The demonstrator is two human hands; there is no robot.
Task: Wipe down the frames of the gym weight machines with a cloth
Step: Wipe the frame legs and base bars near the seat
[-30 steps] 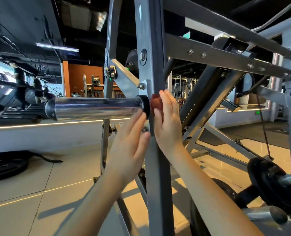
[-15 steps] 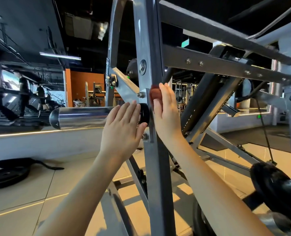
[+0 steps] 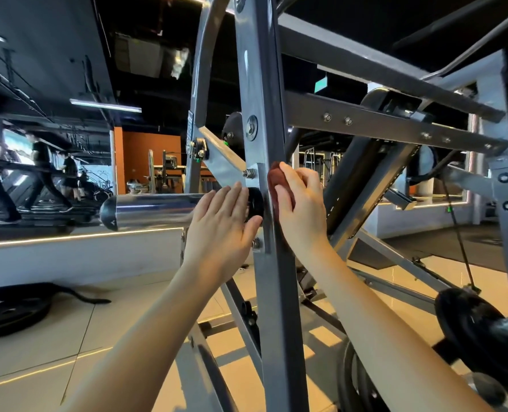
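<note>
Curled now, right hand [image 3: 303, 208] grips cloth [image 3: 279, 183] against frame upright [image 3: 261, 69].

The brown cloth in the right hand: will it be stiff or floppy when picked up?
Likely floppy: the cloth bunches into a small wad under the right hand. Probably light, as thumb and fingers alone hold it against the grey frame post.

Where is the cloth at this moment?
In the head view, the reddish-brown cloth is near the centre, held by the right hand against the right side of the grey upright post.
</note>
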